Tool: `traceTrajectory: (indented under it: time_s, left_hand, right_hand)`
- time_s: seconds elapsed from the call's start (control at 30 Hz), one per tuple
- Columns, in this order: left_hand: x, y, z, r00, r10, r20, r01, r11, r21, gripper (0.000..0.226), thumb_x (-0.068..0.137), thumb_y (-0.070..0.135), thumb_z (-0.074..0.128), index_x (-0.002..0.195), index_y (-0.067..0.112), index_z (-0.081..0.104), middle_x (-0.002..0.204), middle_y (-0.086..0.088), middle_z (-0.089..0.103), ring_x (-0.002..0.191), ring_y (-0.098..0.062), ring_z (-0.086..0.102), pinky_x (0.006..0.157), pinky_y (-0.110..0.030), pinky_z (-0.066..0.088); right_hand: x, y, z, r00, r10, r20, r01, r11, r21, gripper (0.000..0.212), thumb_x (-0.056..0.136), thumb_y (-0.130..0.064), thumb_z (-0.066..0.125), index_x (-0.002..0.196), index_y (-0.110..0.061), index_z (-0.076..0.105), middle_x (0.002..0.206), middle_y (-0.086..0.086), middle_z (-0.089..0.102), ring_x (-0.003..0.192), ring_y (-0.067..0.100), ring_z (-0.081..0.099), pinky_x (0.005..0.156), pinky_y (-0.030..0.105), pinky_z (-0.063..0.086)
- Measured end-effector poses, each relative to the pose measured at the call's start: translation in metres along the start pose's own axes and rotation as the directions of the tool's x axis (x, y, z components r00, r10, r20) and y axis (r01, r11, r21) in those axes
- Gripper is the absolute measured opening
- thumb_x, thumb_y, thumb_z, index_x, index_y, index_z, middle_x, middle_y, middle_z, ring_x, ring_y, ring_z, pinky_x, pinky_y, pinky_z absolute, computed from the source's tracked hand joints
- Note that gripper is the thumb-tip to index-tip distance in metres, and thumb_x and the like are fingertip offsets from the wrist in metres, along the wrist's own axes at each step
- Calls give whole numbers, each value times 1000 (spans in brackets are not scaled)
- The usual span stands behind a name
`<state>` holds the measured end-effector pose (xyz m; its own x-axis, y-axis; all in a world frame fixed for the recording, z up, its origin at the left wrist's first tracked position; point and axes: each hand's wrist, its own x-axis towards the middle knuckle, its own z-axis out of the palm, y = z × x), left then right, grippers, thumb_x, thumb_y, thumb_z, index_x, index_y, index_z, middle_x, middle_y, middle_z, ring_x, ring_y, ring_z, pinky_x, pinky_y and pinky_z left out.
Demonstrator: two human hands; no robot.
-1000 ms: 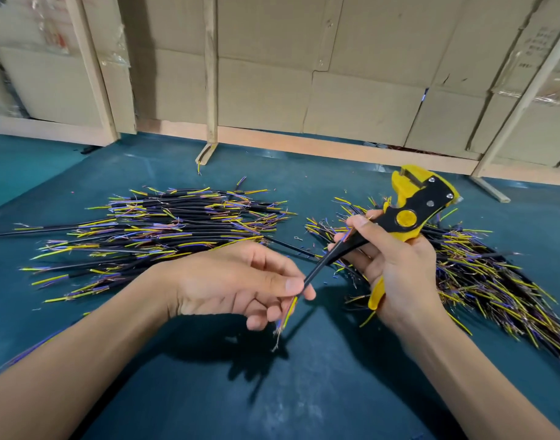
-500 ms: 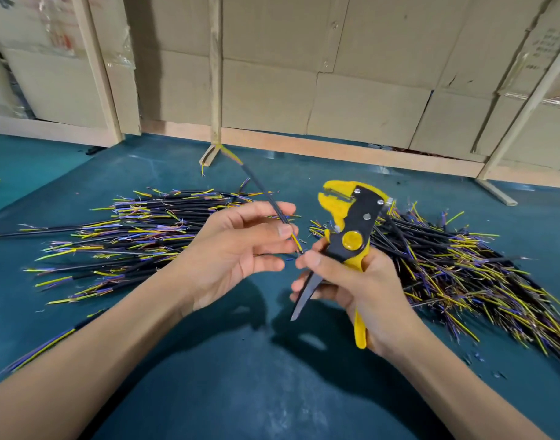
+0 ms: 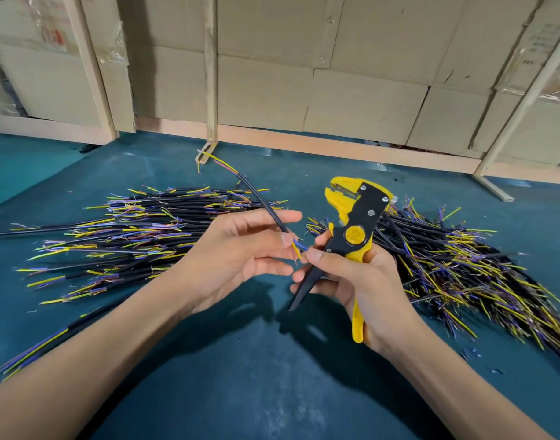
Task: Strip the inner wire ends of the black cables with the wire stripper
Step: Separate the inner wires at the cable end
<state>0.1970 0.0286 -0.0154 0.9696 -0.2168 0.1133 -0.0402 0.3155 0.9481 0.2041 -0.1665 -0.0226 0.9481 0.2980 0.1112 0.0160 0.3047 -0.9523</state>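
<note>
Since a second ago you've flipped the thin black cable [image 3: 262, 198] upright; your left hand [image 3: 240, 252] pinches its lower end, coloured wires at the fingertips [image 3: 285, 239]; your right hand [image 3: 348, 281] grips the yellow-and-black wire stripper [image 3: 354, 230], thumb fanning them; separate one fully before feeding it in.

- Red print on the cardboard box [image 3: 50, 36] at upper left: too blurred to read.
- Faint marks on the carton [image 3: 532, 42] at upper right: illegible.
- Embossed emblem on the wire stripper [image 3: 354, 230] yellow dial: unreadable.
</note>
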Motion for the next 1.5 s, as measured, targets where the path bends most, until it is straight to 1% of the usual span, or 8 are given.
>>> traceTrajectory:
  time_s: [0.13, 0.3, 0.53, 0.67, 0.87, 1.03, 1.2, 1.5]
  left_hand:
    - [-1, 1, -1, 999, -51, 18, 51, 999, 17, 37, 81, 6, 72, 118, 11, 74, 91, -5, 69, 74, -17, 68, 64, -28, 55]
    - [-2, 1, -1, 988, -121, 95, 118, 992, 35, 38, 79, 7, 77, 116, 10, 75, 91, -12, 73, 75, -18, 69, 61, -25, 53]
    - [-3, 3, -1, 973, -189, 131, 194, 981, -28, 27, 78, 5, 74, 105, 5, 78, 79, -9, 70, 68, -16, 65, 57, -23, 48]
    - [-3, 3, -1, 974, -188, 127, 192, 981, -18, 25, 78, 5, 74, 102, 7, 79, 77, -8, 69, 67, -14, 64, 57, -23, 47]
    - [1, 3, -5, 997, -79, 4, 79, 992, -94, 25, 79, 8, 73, 104, 8, 78, 76, -9, 57, 67, -14, 62, 56, -23, 46]
    - [3, 8, -7, 999, -4, -36, -2, 985, -171, 26, 78, 7, 73, 103, 6, 78, 74, -4, 62, 65, -13, 60, 54, -22, 43]
    - [2, 13, -8, 999, -34, -20, 27, 964, -264, 30, 79, 7, 70, 107, 6, 77, 80, -6, 60, 66, -11, 61, 53, -20, 42]
    - [1, 14, -8, 999, -49, 7, 49, 962, -269, 29, 78, 6, 70, 106, 6, 78, 79, -3, 63, 66, -10, 62, 55, -19, 41]
  right_hand:
    - [0, 1, 0, 998, -29, -62, 29, 1000, -10, 15, 75, -3, 77, 87, -11, 71, 84, 23, 69, 68, 40, 69, 70, 53, 60]
    - [1, 0, -4, 988, -91, -122, 92, 996, 2, 16, 81, 2, 73, 93, -6, 67, 84, 18, 68, 70, 35, 70, 66, 44, 60]
    - [1, 1, -2, 987, -111, -118, 113, 994, 11, 15, 83, 5, 71, 92, -6, 66, 84, 17, 68, 75, 33, 71, 65, 37, 59]
    - [0, 1, -1, 988, -116, -101, 116, 993, -8, 16, 76, -5, 77, 89, -9, 69, 86, 19, 68, 76, 37, 70, 64, 38, 59]
    - [0, 4, -3, 998, -49, -31, 50, 998, 27, 8, 83, -11, 71, 90, -8, 69, 83, 23, 69, 69, 42, 68, 69, 57, 59]
    - [-1, 3, -4, 990, 47, 132, -49, 999, 15, 6, 85, -8, 70, 91, -6, 70, 82, 23, 66, 69, 43, 68, 69, 53, 58]
    - [-6, 0, -1, 957, 110, 270, -102, 994, -43, 13, 80, -11, 75, 92, -7, 71, 79, 22, 64, 68, 41, 67, 68, 53, 58]
    - [-5, -3, -4, 948, 94, 304, -56, 990, -131, 7, 79, -10, 71, 81, -5, 67, 71, 19, 62, 59, 40, 65, 64, 57, 56]
